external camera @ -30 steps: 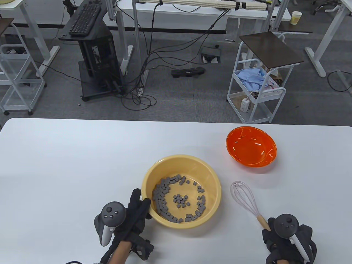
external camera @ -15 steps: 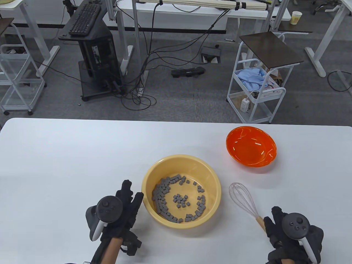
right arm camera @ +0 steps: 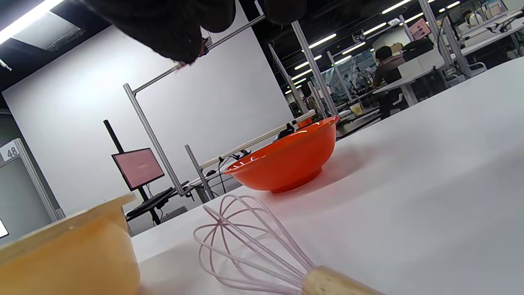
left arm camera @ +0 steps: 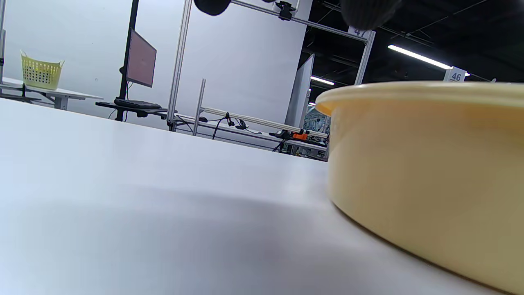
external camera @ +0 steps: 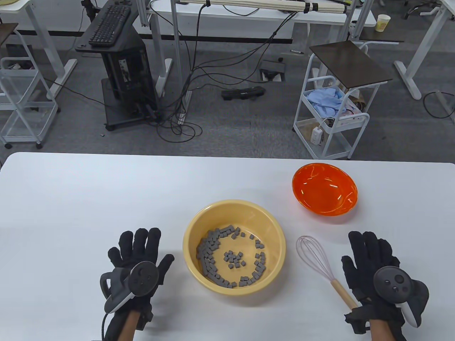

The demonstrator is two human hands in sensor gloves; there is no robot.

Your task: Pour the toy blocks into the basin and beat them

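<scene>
A yellow basin (external camera: 234, 284) (left arm camera: 425, 164) (right arm camera: 69, 254) stands on the white table, with several small grey toy blocks (external camera: 213, 255) strewn over its bottom. An empty orange bowl (external camera: 324, 190) (right arm camera: 286, 162) sits at the back right. A whisk (external camera: 321, 264) (right arm camera: 262, 250) with pale pink wires and a wooden handle lies flat between basin and right hand. My left hand (external camera: 137, 255) lies flat on the table left of the basin, fingers straight, holding nothing. My right hand (external camera: 369, 259) lies flat right of the whisk, fingers spread, touching neither whisk nor bowl.
The table (external camera: 89, 199) stretches wide to the left and behind the basin. Beyond its far edge are a white trolley (external camera: 334, 113), a dark stand with a keyboard (external camera: 113, 28) and floor cables.
The left hand let go of the basin's rim and moved left, flattening on the table. The right hand released the whisk handle, slid right and forward and spread flat. The whisk stays lying.
</scene>
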